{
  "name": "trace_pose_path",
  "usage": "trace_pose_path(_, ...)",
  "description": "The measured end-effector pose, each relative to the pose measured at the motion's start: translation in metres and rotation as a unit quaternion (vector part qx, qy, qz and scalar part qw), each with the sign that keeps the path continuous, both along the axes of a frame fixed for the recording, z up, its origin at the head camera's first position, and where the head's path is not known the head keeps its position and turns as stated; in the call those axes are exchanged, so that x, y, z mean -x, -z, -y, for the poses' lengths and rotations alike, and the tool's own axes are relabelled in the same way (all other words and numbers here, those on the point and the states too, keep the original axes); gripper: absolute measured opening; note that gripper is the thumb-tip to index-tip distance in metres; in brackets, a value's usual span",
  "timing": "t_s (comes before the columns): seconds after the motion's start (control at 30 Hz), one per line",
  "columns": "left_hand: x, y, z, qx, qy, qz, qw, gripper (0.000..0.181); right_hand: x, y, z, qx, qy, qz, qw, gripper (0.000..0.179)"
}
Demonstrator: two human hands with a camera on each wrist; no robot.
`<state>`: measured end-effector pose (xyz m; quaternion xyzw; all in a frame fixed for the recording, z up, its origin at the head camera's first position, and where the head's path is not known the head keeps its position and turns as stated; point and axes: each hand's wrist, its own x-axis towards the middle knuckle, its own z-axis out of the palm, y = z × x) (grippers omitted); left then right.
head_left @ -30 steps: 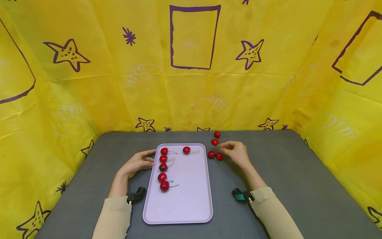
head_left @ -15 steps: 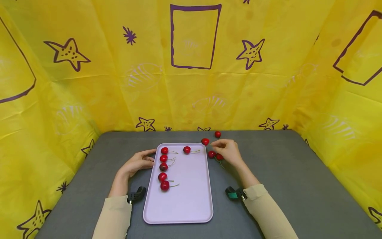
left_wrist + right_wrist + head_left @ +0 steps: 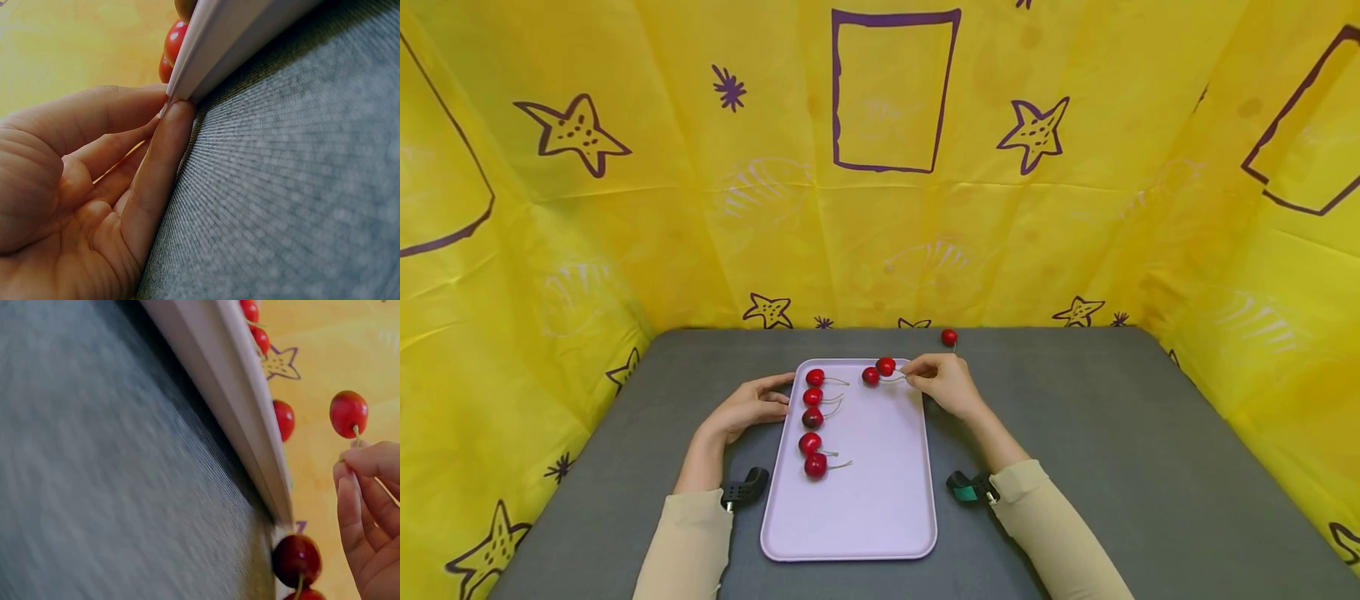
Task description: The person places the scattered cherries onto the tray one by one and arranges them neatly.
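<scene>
My right hand (image 3: pixel 946 385) pinches a red cherry (image 3: pixel 886 367) by its stem over the far right of a pale lilac tray (image 3: pixel 865 508). In the right wrist view, thumb and fingertips grip the green stem, and the cherry (image 3: pixel 349 414) stands free of them. Close by lies another tray cherry (image 3: pixel 870 377). Several more, such as the nearest cherry (image 3: pixel 816 466), form a column along the tray's left side. My left hand (image 3: pixel 747 412) holds the tray's left edge; in the left wrist view, the rim sits between its fingertips.
One cherry (image 3: pixel 949 337) lies on the grey table (image 3: pixel 1075 433) beyond the tray. In the right wrist view, a dark cherry (image 3: pixel 297 561) and part of another show at the bottom. A yellow cloth (image 3: pixel 880 250) with drawn stars walls the back and sides.
My right hand has carried the cherry leftward by its stem, from the table to over the tray. It now covers the two cherries seen right of the tray. The left hand stays put.
</scene>
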<state>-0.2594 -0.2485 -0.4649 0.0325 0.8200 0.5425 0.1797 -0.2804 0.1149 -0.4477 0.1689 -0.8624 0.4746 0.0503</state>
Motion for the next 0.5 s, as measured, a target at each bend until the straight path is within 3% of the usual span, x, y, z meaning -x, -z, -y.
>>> trace_pose_path(0.5,0.000,0.000,-0.001,-0.005,0.006,-0.001,1.0000,0.070,-0.005,0.009,0.023,-0.023,-0.032,0.014,0.9991,0.010)
